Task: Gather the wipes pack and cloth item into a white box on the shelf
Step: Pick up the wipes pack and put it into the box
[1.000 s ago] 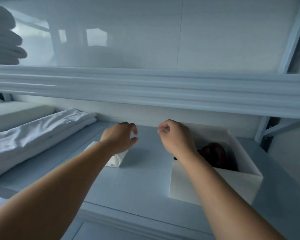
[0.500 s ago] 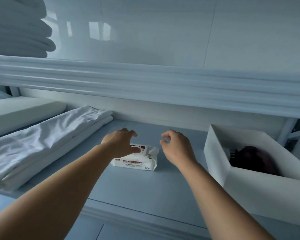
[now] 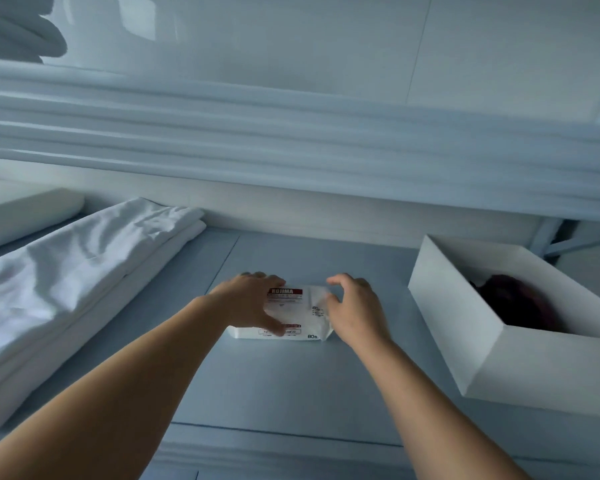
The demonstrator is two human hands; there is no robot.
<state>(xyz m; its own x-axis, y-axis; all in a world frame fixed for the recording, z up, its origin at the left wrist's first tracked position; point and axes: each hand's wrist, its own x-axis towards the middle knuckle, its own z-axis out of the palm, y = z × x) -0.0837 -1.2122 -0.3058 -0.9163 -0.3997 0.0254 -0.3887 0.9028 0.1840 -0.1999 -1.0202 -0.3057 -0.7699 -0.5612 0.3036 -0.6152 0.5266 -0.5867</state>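
A white wipes pack [image 3: 293, 311] with a red label lies flat on the grey shelf [image 3: 291, 382], in the middle. My left hand [image 3: 253, 301] lies over its left end, fingers on the far edge and thumb against the front. My right hand [image 3: 352, 308] clasps its right end, fingers curled on the wrapper. To the right stands an open white box [image 3: 499, 362]. A dark maroon cloth item [image 3: 515, 304] lies inside it, partly hidden by the near wall.
Folded white linen [image 3: 70, 271] fills the left part of the shelf, with a white pad [image 3: 21, 211] behind it. The upper shelf's front edge [image 3: 291, 140] hangs low overhead. Stacked towels [image 3: 18, 32] sit at the top left.
Both hands have come down onto the wipes pack, from hovering just above it. The view has swung left, so the white box sits farther right.
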